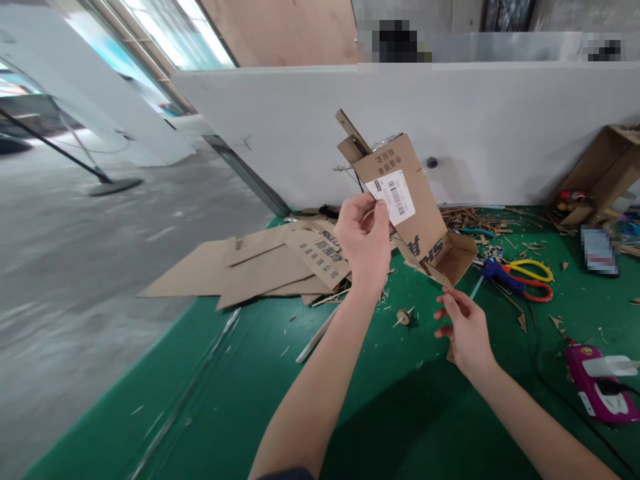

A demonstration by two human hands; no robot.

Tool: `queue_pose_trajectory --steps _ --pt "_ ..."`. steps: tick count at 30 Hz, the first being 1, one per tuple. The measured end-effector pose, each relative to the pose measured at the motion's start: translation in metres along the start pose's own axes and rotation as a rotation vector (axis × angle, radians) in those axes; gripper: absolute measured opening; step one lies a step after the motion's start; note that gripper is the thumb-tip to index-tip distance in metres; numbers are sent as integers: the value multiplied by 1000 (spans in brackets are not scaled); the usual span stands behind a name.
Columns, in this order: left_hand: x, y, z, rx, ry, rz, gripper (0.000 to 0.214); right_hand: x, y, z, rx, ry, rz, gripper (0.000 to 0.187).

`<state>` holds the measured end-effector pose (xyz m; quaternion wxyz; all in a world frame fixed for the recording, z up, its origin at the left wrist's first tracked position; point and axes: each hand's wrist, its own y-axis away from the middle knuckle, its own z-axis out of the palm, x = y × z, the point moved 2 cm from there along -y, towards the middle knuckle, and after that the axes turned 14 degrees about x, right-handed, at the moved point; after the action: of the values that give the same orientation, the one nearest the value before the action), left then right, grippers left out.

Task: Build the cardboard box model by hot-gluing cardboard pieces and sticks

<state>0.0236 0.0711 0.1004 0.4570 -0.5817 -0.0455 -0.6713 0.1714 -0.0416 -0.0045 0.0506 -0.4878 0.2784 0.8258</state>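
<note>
A folded cardboard piece (425, 200) with printed characters and a white barcode label (395, 197) is held up, tilted, above the table. My left hand (365, 233) is closed on its left edge, the thumb beside the label. Narrow cardboard strips stick out at its top, and a box-like flap (460, 257) projects at its lower right. Just under that flap is my right hand (465, 327), its fingers apart and slightly bent. Its fingertips are at the flap's lower corner; whether they touch it I cannot tell.
Flat cardboard sheets (280, 267) lie at the left on the green table (200, 400). Scissors (535, 283), blue-handled pliers (500, 273), cardboard scraps and a small wheel-like piece (404, 318) lie nearby. A magenta power strip (600, 387) with a cable is at right. A white partition (300, 127) stands behind.
</note>
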Motion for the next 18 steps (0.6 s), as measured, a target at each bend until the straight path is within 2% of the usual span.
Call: queue_pose_trajectory --steps 7,9,11,12,13,15,16,18 --pt "0 2 2 9 -25 -21 14 0 -12 1 11 46 -90 38" --pt "-1 2 2 10 -20 -10 13 0 -13 -2 -19 88 -138 35" --pt "-3 0 2 3 -19 9 13 -2 -6 -7 -109 214 -238 29" --pt "-5 -1 1 -4 -24 22 13 -4 3 -10 -176 319 -330 26" --pt "-8 -2 1 -12 -35 38 14 -8 15 -12 -289 460 -481 22" --pt "-15 -4 -1 -31 -73 70 16 -15 52 -19 -503 740 -998 20" --pt "-19 -5 -2 -41 -96 85 17 -17 74 -22 -616 809 -1270 18" --pt "-27 -7 -4 -59 -137 112 18 -22 112 -32 -692 892 -1622 15"
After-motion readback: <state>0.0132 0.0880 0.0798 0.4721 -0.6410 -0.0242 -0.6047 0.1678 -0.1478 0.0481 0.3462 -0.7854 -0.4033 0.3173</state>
